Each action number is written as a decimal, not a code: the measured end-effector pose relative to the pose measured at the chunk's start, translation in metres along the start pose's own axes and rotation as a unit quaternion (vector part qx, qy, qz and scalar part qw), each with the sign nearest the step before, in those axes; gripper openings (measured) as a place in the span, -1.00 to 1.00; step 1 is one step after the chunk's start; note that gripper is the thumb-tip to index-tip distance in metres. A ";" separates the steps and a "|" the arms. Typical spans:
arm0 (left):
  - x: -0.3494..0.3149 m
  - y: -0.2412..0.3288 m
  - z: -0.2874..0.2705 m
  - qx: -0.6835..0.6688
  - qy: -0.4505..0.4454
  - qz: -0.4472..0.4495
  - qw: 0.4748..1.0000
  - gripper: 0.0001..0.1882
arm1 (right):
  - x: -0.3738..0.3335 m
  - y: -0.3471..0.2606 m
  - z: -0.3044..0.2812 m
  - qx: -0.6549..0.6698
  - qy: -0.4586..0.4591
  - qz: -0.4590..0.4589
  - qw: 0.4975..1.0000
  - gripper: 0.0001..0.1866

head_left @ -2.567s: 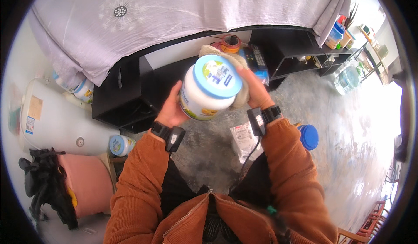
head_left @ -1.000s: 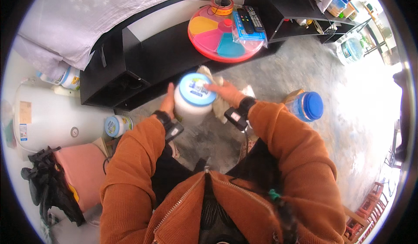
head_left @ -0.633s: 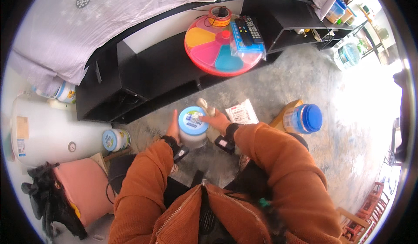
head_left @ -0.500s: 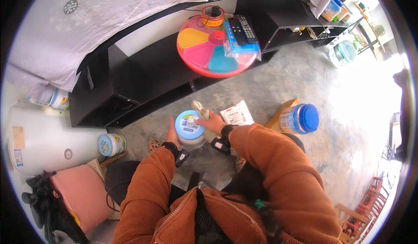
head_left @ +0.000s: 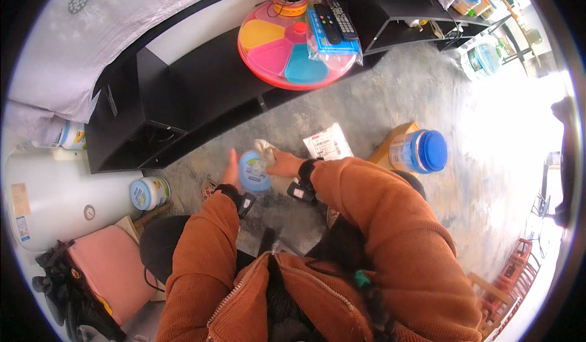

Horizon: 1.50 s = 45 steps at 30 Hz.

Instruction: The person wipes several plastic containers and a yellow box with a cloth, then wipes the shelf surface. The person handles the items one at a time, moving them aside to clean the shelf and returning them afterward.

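Observation:
A plastic tub with a light blue lid (head_left: 253, 171) is between my hands, tilted and a little blurred. My left hand (head_left: 231, 172) steadies it by its left side, the fingers running along the wall and partly hidden. Bunched in my right hand (head_left: 284, 164) is a pale cloth (head_left: 264, 149), pressed near the tub's right edge. The fingers of that hand are closed round the cloth. Below the lid, the tub's clear body is mostly hidden.
A white labelled packet (head_left: 328, 144) and a blue-lidded jar (head_left: 424, 151) by a cardboard box (head_left: 390, 145) are on the right. Ahead, a black TV cabinet (head_left: 201, 92) bears a colourful divided tray (head_left: 262, 34) and remotes (head_left: 340, 21). Another tub (head_left: 149, 193) stands left.
The tub has tipped over, and its lid now faces more to the side. My right hand and the cloth have shifted from over the lid to its right edge.

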<state>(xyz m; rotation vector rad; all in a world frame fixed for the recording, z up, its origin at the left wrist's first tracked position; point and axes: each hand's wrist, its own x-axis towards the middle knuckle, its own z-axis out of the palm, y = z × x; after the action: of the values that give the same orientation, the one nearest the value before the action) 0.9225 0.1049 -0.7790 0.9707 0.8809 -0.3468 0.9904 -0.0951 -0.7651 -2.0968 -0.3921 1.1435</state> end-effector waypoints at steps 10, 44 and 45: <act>-0.019 0.107 0.031 0.179 0.131 0.151 0.963 -0.32 | -0.038 -0.029 -0.145 -0.012 0.084 -0.001 0.996 -0.28; -0.043 0.021 0.149 0.562 -0.056 0.367 0.739 -0.17 | -0.295 -0.019 -0.228 0.562 0.462 -0.219 0.650 -0.63; -0.036 0.004 0.149 0.563 -0.048 0.333 0.755 -0.15 | -0.293 -0.018 -0.233 0.576 0.451 -0.235 0.640 -0.63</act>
<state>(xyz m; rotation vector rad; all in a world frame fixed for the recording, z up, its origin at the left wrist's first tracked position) 0.9762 -0.0204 -0.7095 2.2816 0.0757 -0.2845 1.0183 -0.3480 -0.4902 -1.0042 0.2646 -0.1652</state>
